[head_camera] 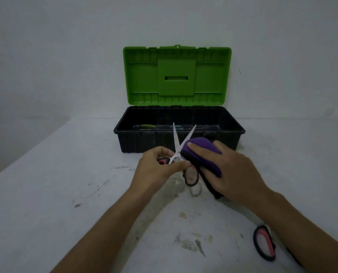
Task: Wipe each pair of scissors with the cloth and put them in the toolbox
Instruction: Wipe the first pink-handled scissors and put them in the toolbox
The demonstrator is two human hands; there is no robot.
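No text, label, brand or number can be read on anything here.

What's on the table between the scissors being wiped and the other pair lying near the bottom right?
In the head view, only the person's right forearm crosses above that stretch; the stained white table there is otherwise bare.
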